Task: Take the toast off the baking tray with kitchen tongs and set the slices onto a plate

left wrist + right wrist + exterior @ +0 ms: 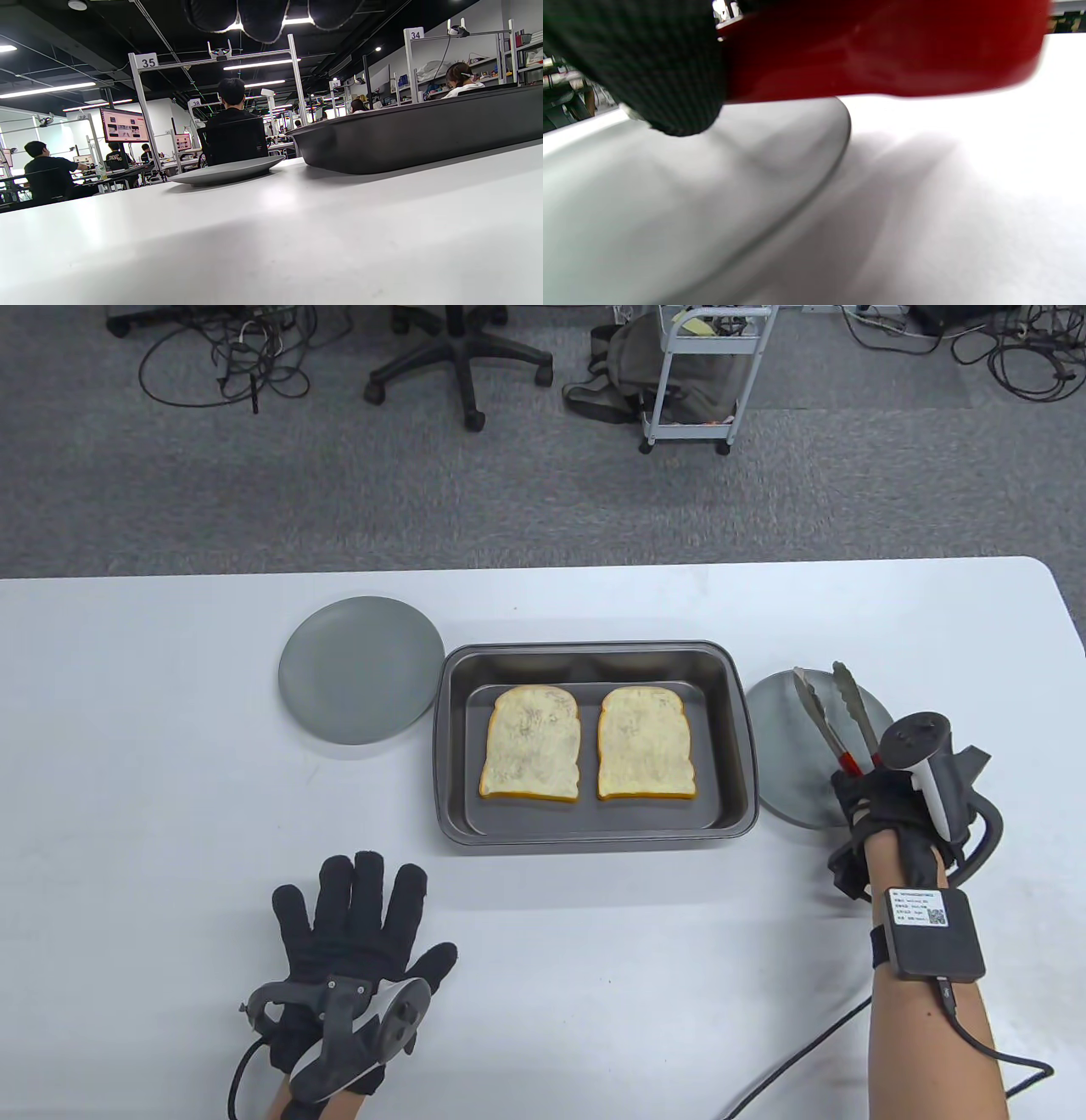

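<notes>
Two toast slices, one on the left [531,743] and one on the right [646,743], lie side by side in the dark baking tray [594,661]. My right hand [882,806] grips the red handles of the metal tongs [836,712], whose tips are apart over the right grey plate [776,721]. The red handle [882,51] fills the top of the right wrist view above that plate [670,203]. My left hand [356,925] rests flat on the table with fingers spread, below the tray. A second grey plate [361,670] sits left of the tray [424,135].
The white table [127,772] ends at its far edge above the tray and plates. Beyond it, on the carpet, stand an office chair base [462,364] and a white cart [704,381]. A cable [797,1060] trails from my right wrist.
</notes>
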`<state>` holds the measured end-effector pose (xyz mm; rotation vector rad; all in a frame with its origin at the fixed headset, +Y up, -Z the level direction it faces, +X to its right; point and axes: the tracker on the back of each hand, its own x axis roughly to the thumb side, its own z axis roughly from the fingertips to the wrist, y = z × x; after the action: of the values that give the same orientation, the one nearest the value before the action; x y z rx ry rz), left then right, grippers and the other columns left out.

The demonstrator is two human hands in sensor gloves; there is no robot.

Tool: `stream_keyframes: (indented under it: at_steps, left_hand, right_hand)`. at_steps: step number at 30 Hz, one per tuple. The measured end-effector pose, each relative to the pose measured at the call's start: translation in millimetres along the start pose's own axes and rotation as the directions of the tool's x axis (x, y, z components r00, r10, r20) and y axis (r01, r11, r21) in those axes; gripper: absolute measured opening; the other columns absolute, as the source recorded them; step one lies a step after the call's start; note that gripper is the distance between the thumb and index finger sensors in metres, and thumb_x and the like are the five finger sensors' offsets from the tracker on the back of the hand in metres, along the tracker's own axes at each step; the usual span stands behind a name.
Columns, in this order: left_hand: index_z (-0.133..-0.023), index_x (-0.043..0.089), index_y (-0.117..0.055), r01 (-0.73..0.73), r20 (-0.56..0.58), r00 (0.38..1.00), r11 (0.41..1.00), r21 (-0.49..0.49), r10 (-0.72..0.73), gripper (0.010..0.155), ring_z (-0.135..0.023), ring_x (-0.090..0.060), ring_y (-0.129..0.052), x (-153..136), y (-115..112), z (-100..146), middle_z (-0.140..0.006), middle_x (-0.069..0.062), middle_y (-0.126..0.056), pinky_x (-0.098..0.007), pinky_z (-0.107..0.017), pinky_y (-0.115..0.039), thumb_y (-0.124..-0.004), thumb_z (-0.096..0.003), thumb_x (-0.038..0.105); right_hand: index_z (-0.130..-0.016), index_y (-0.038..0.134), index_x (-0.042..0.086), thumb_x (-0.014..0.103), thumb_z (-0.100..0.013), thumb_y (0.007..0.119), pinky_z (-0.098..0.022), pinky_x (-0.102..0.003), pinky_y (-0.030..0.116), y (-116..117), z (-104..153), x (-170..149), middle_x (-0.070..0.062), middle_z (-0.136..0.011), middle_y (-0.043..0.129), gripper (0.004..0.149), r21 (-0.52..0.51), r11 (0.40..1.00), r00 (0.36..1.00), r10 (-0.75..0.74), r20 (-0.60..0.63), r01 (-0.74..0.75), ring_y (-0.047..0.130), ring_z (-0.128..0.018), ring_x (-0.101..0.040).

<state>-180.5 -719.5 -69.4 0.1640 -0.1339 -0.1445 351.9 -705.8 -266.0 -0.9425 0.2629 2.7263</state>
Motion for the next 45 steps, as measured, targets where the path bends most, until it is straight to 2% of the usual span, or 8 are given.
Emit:
stream_keyframes:
  at_steps: [10,18,20,22,27,33,36,45]
  left_hand:
    - [-0.113,0.036,-0.035,-0.009,0.002,1.0,1.0,0.011,0.009,0.086,-0.113,-0.047,-0.041,0,2,1,-0.123,-0.011,-0.04,-0.081,-0.072,-0.033,-0.051,-0.0414,0.08]
    - [-0.113,0.036,-0.035,0.0,0.008,1.0,1.0,0.015,0.0,0.085,-0.112,-0.046,-0.042,1,3,3,-0.123,-0.011,-0.041,-0.081,-0.071,-0.034,-0.052,-0.0419,0.08]
    - [-0.113,0.036,-0.035,0.001,0.007,1.0,1.0,0.017,-0.001,0.085,-0.112,-0.046,-0.042,1,4,3,-0.123,-0.011,-0.041,-0.081,-0.071,-0.034,-0.052,-0.0418,0.08]
    - [-0.113,0.036,-0.035,0.003,0.005,1.0,1.0,0.016,-0.003,0.085,-0.112,-0.046,-0.042,1,4,4,-0.123,-0.011,-0.041,-0.081,-0.072,-0.034,-0.053,-0.0419,0.079]
    - [-0.112,0.036,-0.036,0.004,0.012,1.0,1.0,0.016,-0.004,0.085,-0.112,-0.046,-0.043,1,4,4,-0.123,-0.011,-0.041,-0.081,-0.072,-0.035,-0.053,-0.042,0.079]
    - [-0.112,0.036,-0.036,0.012,0.01,1.0,1.0,0.009,-0.012,0.084,-0.112,-0.046,-0.043,1,3,4,-0.123,-0.011,-0.041,-0.08,-0.072,-0.035,-0.054,-0.0419,0.079]
    - [-0.112,0.036,-0.036,0.005,-0.001,1.0,1.0,0.006,-0.005,0.085,-0.112,-0.045,-0.043,-3,3,4,-0.123,-0.011,-0.041,-0.08,-0.072,-0.035,-0.054,-0.0419,0.079]
    - [-0.113,0.036,-0.036,0.001,-0.019,1.0,1.0,-0.008,-0.001,0.085,-0.112,-0.045,-0.043,-3,3,2,-0.123,-0.011,-0.041,-0.08,-0.072,-0.036,-0.054,-0.0419,0.079]
  right_hand:
    - [-0.096,0.07,0.013,0.06,-0.032,0.094,-0.069,-0.069,0.061,-29,49,8,-0.014,-0.093,0.077,0.083,-0.041,0.991,0.97,-0.117,0.211,0.128,0.077,-0.088,-0.04]
    - [-0.096,0.07,0.012,0.061,-0.03,0.097,-0.068,-0.069,0.064,-29,104,13,-0.015,-0.092,0.079,0.086,-0.078,0.983,0.901,-0.117,0.417,0.164,0.084,-0.086,-0.042]
    - [-0.094,0.072,0.011,0.061,-0.028,0.097,-0.063,-0.066,0.075,-27,114,12,-0.017,-0.088,0.084,0.087,-0.085,0.982,0.88,-0.113,0.461,0.171,0.097,-0.075,-0.041]
    - [-0.094,0.073,0.01,0.061,-0.028,0.098,-0.06,-0.063,0.08,-23,124,10,-0.018,-0.086,0.085,0.087,-0.098,0.977,0.862,-0.117,0.494,0.189,0.101,-0.068,-0.037]
    - [-0.094,0.072,0.01,0.061,-0.028,0.098,-0.054,-0.058,0.083,-11,144,3,-0.019,-0.084,0.085,0.087,-0.12,0.969,0.824,-0.115,0.555,0.216,0.102,-0.055,-0.03]
    - [-0.094,0.072,0.009,0.061,-0.028,0.098,-0.053,-0.058,0.083,12,155,0,-0.02,-0.083,0.084,0.088,-0.129,0.952,0.799,-0.156,0.58,0.279,0.101,-0.055,-0.031]
    - [-0.094,0.072,0.011,0.062,-0.028,0.097,-0.053,-0.057,0.084,21,156,3,-0.019,-0.083,0.085,0.088,-0.133,0.971,0.806,-0.085,0.586,0.199,0.102,-0.055,-0.029]
    - [-0.094,0.072,0.01,0.062,-0.028,0.097,-0.054,-0.057,0.083,31,151,4,-0.019,-0.083,0.084,0.088,-0.072,0.983,0.802,-0.094,0.59,0.169,0.101,-0.056,-0.03]
